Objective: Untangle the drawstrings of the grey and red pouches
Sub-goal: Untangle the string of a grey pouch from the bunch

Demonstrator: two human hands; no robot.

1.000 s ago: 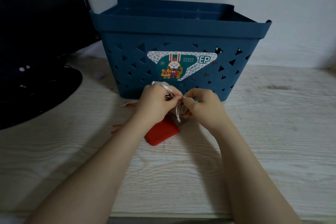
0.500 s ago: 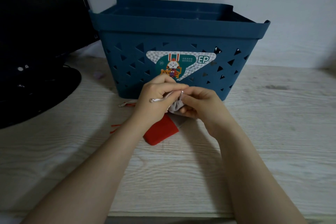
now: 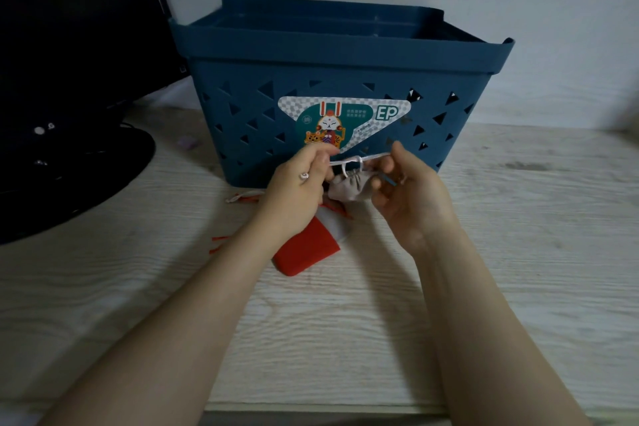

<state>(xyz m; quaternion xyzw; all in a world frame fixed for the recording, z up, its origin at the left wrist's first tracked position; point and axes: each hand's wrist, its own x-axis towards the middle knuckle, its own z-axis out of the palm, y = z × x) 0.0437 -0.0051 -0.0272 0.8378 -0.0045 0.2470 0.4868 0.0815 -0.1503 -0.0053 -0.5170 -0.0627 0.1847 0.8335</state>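
A small grey pouch hangs bunched between my hands, lifted off the table. Its white drawstring is stretched level above it, with a loop dropping to the pouch mouth. My left hand pinches the string's left end. My right hand pinches the right end and cups the pouch's right side. The red pouch lies flat on the table below my left wrist, partly hidden by it. Thin red cords trail to its left.
A dark blue plastic basket with triangular holes and a sticker stands directly behind my hands. A black monitor and its round base fill the left side. The pale wooden table ends at a front edge near my elbows.
My hands have moved apart and risen, pulling the white drawstring taut between them. The grey pouch, earlier pressed between the fingers, now hangs in view under the string.
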